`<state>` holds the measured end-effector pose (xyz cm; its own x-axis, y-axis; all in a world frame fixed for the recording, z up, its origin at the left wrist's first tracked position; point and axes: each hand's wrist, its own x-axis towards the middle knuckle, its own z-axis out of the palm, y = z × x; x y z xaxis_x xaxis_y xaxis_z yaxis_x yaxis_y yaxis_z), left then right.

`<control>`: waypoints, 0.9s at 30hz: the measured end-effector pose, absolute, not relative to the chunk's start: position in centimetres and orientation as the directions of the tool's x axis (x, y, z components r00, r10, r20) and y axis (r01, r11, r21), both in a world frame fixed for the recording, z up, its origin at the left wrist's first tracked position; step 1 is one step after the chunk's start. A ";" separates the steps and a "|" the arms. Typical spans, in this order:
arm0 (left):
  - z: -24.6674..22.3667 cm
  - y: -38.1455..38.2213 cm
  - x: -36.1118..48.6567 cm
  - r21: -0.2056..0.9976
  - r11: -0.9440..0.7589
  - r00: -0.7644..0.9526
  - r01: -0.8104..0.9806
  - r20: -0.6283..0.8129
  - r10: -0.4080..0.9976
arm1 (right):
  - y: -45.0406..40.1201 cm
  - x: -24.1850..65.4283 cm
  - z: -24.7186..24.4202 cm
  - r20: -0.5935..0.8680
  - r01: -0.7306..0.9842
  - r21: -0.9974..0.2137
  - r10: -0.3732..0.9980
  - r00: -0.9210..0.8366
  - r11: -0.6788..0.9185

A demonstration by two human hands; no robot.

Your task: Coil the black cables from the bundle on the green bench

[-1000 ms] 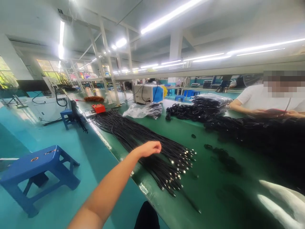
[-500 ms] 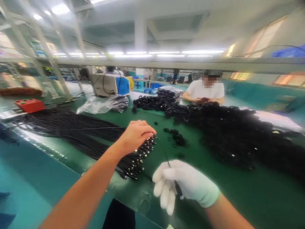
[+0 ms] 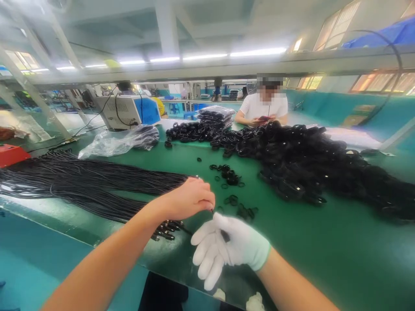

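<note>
My bare left hand (image 3: 191, 199) is closed in a pinch over the ends of the laid-out cables, with a bit of black cable (image 3: 212, 211) at its fingertips. Just below and to the right is my right hand (image 3: 231, 244), in a white glove, palm partly turned up. Its thumb and forefinger meet that cable, and a dark piece of it shows against the palm; the other fingers are loosely bent. A long bundle of black cables (image 3: 97, 175) stretches leftward under my left forearm, its connector ends (image 3: 167, 229) near the wrist. Small black rings (image 3: 231, 176) lie beyond my hands.
A large heap of coiled black cables (image 3: 292, 160) covers the right and back of the green table (image 3: 311, 246). Behind stand a clear plastic bag (image 3: 110, 140) and a grey-blue machine (image 3: 119, 113). A red box (image 3: 13, 155) sits left. Across the table sits a person (image 3: 264, 108).
My left hand has come down toward my right, so the cable stretch between them is now short. The right hand has shifted left in view. The whole view has swung somewhat rightward.
</note>
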<state>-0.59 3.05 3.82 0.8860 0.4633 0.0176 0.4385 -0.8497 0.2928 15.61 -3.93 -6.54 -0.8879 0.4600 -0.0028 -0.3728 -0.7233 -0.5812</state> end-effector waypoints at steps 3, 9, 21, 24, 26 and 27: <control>3.9 3.1 0.4 0.282 -0.844 0.881 0.456 -0.005 0.474 | -3.8 15.5 -6.8 0.001 -0.376 -0.604 0.471 -0.882 -0.702; -0.3 3.9 0.2 0.466 -0.732 0.778 0.497 0.134 0.614 | -4.0 17.5 -5.2 0.156 -0.599 -0.569 0.642 -0.751 -0.563; -4.5 -6.8 -1.5 -0.018 -0.790 0.766 0.613 0.259 0.588 | -1.7 21.0 -2.8 0.043 -0.839 -0.474 0.945 -0.325 -0.267; -1.4 -6.4 -1.5 -0.012 -0.835 0.785 0.551 0.348 0.513 | -2.0 19.6 -4.0 -0.001 -0.736 -0.577 0.901 -0.433 -0.354; 1.0 -4.5 -1.6 0.004 -0.795 0.730 0.607 0.394 0.559 | -2.6 18.4 -4.7 -0.006 -0.629 -0.636 0.819 -0.574 -0.447; 2.1 -3.5 -1.7 0.024 -0.784 0.718 0.620 0.386 0.579 | -3.0 17.9 -4.9 0.000 -0.583 -0.648 0.765 -0.644 -0.491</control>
<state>-1.71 -3.48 2.05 0.7181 0.5793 0.3856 0.6200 -0.7843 0.0237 17.88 -3.00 -4.87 -0.6440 0.7650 0.0000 -0.5830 -0.4907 -0.6476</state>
